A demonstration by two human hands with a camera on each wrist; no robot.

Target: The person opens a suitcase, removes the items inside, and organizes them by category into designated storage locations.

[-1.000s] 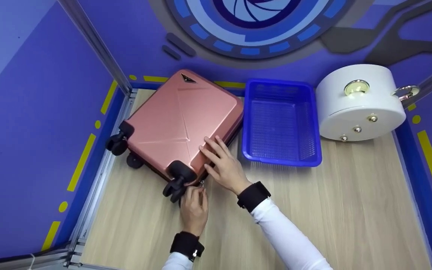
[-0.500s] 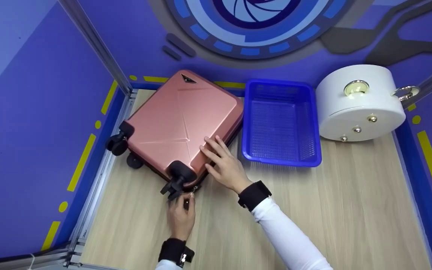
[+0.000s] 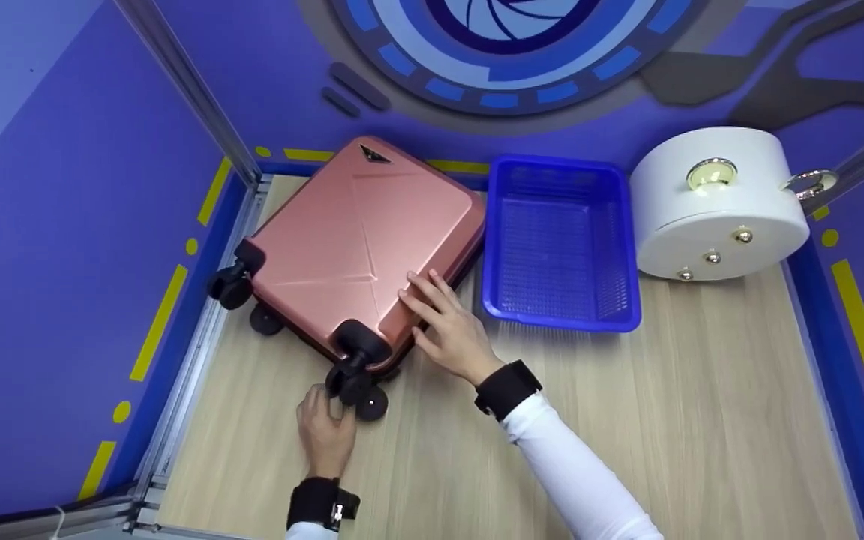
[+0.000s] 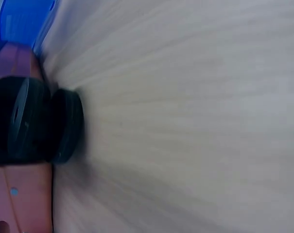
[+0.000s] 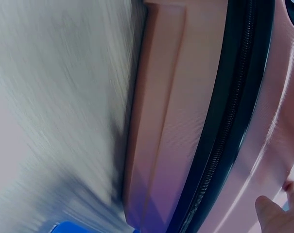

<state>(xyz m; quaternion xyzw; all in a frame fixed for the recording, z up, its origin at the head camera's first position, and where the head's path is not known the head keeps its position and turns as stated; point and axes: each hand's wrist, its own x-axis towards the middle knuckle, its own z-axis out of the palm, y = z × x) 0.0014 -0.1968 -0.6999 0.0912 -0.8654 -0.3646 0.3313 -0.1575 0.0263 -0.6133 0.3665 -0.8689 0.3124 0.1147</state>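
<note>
A pink hard-shell suitcase [image 3: 361,232] lies flat, its black caster wheels [image 3: 372,403] toward the person. My left hand [image 3: 327,431] is at the wheeled end, fingers curled at the zipper pull's side. The near caster partly covers its fingertips and hides the pull. My right hand [image 3: 453,330] rests on the suitcase's right edge with its fingers spread. In the right wrist view, the zipper [image 5: 229,121] runs along the dark band around the shell, and fingertips of the right hand [image 5: 280,216] show at the lower right. The left wrist view shows a caster [image 4: 66,126] close up.
A blue plastic basket [image 3: 561,322] stands just right of the suitcase. Beyond it, a white round case [image 3: 724,202] with gold-coloured fittings sits by the back wall. Purple-blue panels [image 3: 87,262] enclose the wood-look tabletop [image 3: 664,420].
My left hand has moved left around the suitcase's near corner, past the caster; the zipper pull seen beside its fingers earlier is now hidden. The right hand has stayed on the edge.
</note>
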